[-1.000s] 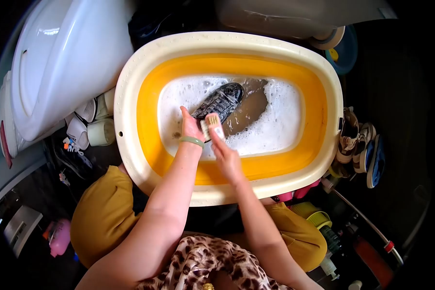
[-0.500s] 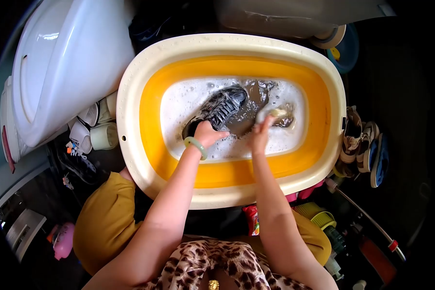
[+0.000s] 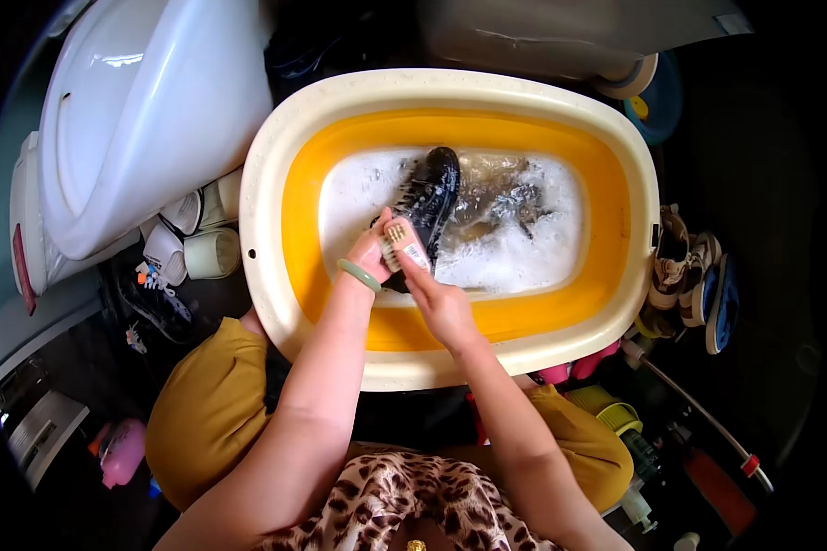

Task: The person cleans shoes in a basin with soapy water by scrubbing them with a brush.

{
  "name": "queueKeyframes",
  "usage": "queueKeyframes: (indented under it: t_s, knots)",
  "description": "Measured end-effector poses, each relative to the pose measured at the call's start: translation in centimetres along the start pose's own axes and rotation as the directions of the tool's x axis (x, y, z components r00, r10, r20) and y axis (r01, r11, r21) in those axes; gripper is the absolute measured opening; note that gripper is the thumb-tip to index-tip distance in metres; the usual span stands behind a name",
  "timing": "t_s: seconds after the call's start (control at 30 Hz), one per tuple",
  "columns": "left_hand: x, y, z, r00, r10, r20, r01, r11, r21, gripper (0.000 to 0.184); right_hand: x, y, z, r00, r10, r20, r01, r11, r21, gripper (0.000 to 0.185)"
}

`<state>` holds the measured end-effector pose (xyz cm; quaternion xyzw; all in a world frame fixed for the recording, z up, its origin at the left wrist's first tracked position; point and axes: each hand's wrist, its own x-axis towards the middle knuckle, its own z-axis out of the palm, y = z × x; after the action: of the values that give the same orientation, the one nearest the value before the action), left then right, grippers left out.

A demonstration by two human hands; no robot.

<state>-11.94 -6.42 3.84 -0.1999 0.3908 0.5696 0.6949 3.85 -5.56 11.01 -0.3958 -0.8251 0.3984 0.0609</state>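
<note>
A wet black lace-up shoe point(image 3: 441, 188) is tilted on its side in the soapy water of a cream-and-orange basin point(image 3: 259, 184). At its heel end, my left hand point(image 3: 369, 250) grips the shoe, with a pale green bangle point(image 3: 358, 275) at the wrist. My right hand point(image 3: 446, 310) is closed on a pink scrubbing brush point(image 3: 412, 248), its pale bristles turned left toward my left hand and the shoe. The brush covers part of the shoe's heel end. White suds point(image 3: 524, 262) surround a murky, rippled patch of water to the right.
A white basin-like fixture point(image 3: 156, 110) rises at upper left. Several cups point(image 3: 213, 254) and a dark shoe point(image 3: 161, 308) lie below it. Brown shoes point(image 3: 671, 257) and a blue-soled pair point(image 3: 721, 303) stand right of the basin. A yellow-green basket point(image 3: 606, 409) sits at lower right.
My right hand has come left from the suds to the shoe, bringing the brush with it. My left hand has turned the shoe more upright in view and onto its side.
</note>
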Motion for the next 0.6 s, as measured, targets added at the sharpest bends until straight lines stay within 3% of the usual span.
queueKeyframes:
  t_s: [0.03,0.1,0.17,0.23,0.3,0.33,0.37,0.4,0.43,0.5,0.53,0.6]
  knots:
    - [0.4,-0.3,-1.0,1.000,-0.007,-0.021,0.008,0.999,0.040,0.038,0.8,0.5,-0.1,1.000,-0.004,0.004,0.004,1.000,0.006,0.043]
    - [0.0,-0.2,0.6,0.998,0.050,-0.031,-0.051,0.998,-0.034,0.033,4.3,2.5,-0.6,0.987,0.127,0.096,-0.098,0.960,-0.264,0.042]
    - [0.4,-0.3,1.0,0.995,0.018,0.094,-0.009,0.995,-0.095,0.032,7.7,3.0,-1.3,0.987,0.062,-0.151,-0.097,0.967,-0.237,0.036]
    - [1.1,-0.1,1.5,0.994,0.021,0.106,-0.011,0.995,-0.099,0.033,8.2,2.2,-0.9,0.962,0.145,-0.233,-0.179,0.975,-0.132,0.036]
    - [0.3,0.2,2.8,0.984,0.175,0.046,-0.169,0.980,-0.109,0.034,5.2,0.9,0.2,0.974,0.201,-0.101,-0.200,0.980,0.019,0.037]
    - [1.1,0.0,1.7,0.987,0.161,-0.017,-0.161,0.986,-0.032,0.037,3.5,0.6,0.5,0.986,0.155,-0.062,-0.153,0.988,0.033,0.039]
    - [0.8,0.5,0.9,0.991,0.016,0.133,0.005,0.988,-0.156,0.037,1.8,0.3,0.8,0.994,0.109,-0.023,-0.108,0.993,0.050,0.040]
    - [0.6,0.1,0.6,0.999,-0.040,0.015,0.042,0.985,-0.170,0.038,0.0,0.0,1.1,0.998,0.062,0.017,-0.063,0.995,0.071,0.042]
    - [-0.5,0.3,1.6,0.991,-0.093,-0.099,0.073,0.980,-0.185,0.039,-0.1,0.5,0.0,0.991,0.075,0.114,-0.066,0.995,-0.076,0.042]
    - [0.2,-0.9,1.4,0.995,0.065,0.075,-0.046,0.970,-0.239,0.041,3.9,3.3,-0.9,1.000,0.020,0.011,-0.017,0.969,-0.248,0.042]
    - [1.3,-1.4,0.5,0.984,0.047,0.169,0.003,0.958,-0.286,0.040,6.4,3.7,-2.0,0.999,0.031,-0.020,-0.036,0.960,-0.277,0.041]
    - [1.4,-1.7,0.5,0.979,0.096,0.179,-0.044,0.961,-0.274,0.037,7.4,2.5,-1.9,0.992,0.065,-0.110,-0.086,0.978,-0.191,0.038]
